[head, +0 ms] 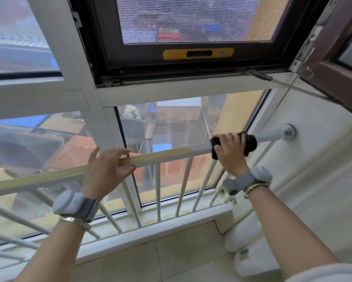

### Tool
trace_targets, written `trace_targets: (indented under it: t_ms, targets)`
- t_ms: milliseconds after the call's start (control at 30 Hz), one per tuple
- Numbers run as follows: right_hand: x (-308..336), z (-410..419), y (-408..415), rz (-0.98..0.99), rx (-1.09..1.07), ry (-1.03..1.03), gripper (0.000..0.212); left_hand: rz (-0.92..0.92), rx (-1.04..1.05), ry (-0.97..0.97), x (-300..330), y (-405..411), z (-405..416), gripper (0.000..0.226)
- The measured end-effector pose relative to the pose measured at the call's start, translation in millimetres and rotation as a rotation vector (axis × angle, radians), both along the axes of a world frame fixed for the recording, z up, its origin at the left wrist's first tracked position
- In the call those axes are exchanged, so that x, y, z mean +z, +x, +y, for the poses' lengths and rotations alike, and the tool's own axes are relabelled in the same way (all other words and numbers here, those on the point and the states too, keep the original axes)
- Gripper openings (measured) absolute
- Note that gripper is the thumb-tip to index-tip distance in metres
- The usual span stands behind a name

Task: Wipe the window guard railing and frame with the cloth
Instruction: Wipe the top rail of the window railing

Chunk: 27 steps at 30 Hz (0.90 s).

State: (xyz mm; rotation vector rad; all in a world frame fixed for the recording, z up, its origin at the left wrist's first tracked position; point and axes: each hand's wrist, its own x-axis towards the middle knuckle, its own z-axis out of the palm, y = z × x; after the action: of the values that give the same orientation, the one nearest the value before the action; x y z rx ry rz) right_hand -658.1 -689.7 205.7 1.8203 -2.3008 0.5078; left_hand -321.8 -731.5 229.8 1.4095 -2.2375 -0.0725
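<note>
A dark cloth (pixel 233 144) is wrapped round the top rail (pixel 161 154) of the white window guard and is gripped there by the right hand (pixel 229 151), near the rail's wall mount (pixel 289 132). The left hand (pixel 108 169) is laid on the rail further left, fingers straight, over a yellowish strip. White bars (pixel 157 190) are seen running down from the rail to the sill (pixel 171 222). Above, a dark mesh screen (pixel 197 19) is set in the white frame (pixel 150 92). Grey bands are worn on both wrists.
</note>
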Motion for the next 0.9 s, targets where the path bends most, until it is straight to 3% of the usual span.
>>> trace_targets:
  t_ms: [233,367,467,633,767,900]
  targets:
    - [-12.8,-1.3,116.2,0.072,0.232,-0.051,0.05,-0.014,0.031,-0.018,0.9,29.4,2.7,0.038]
    - [15.7,-3.4,113.4,-0.174,0.503,-0.22,0.042,-0.028,0.012,-0.024,-2.8,45.7,3.1,0.038]
    - [32.5,-2.4,79.2,-0.222,0.297,-0.234,0.043,-0.036,0.024,-0.008,-5.7,64.7,-0.6,0.039]
    - [9.4,-1.3,60.5,-0.012,0.091,0.072,0.056,-0.036,0.025,0.019,-4.7,86.2,-2.5,0.037]
    - [-9.4,-7.2,117.0,0.126,0.071,-0.028,0.045,-0.004,0.007,0.031,-6.8,91.8,-3.1,0.04]
    - [-14.1,-10.4,192.4,0.122,0.14,-0.048,0.047,0.004,-0.033,0.029,-10.9,96.1,-4.2,0.039]
